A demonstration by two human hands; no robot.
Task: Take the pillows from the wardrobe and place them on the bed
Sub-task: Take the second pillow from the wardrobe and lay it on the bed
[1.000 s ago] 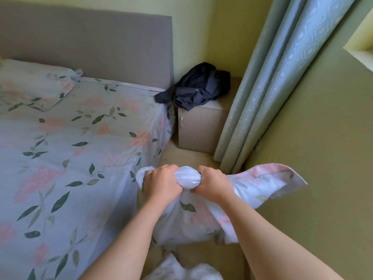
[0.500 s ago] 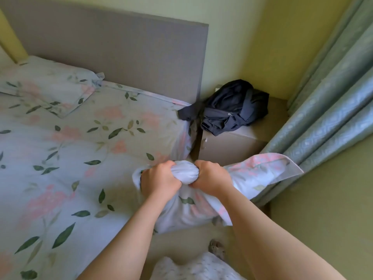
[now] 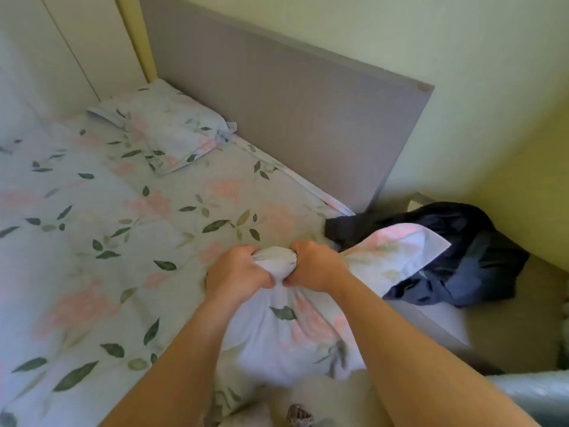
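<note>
A pillow (image 3: 295, 331) in a pale floral case hangs from both my hands over the bed's right edge. My left hand (image 3: 237, 274) and my right hand (image 3: 317, 265) are clenched side by side on a bunched fold at its top. Its loose corner sticks out to the right, over dark clothes. The bed (image 3: 92, 241) carries the same floral cover and fills the left of the view. A second floral pillow (image 3: 163, 134) lies flat at the head of the bed, against the grey headboard (image 3: 292, 112).
A beige bedside cabinet (image 3: 508, 328) stands right of the bed with a heap of dark blue clothes (image 3: 462, 257) on top. A pale curtain (image 3: 535, 396) shows at the bottom right. White panels (image 3: 61, 47) stand at the far left, and a yellow-green wall rises behind the headboard.
The view has swung left and closer to the bed. Both hands, still gripping the pillow, have carried it from beside the bed to over the bed's right edge.
</note>
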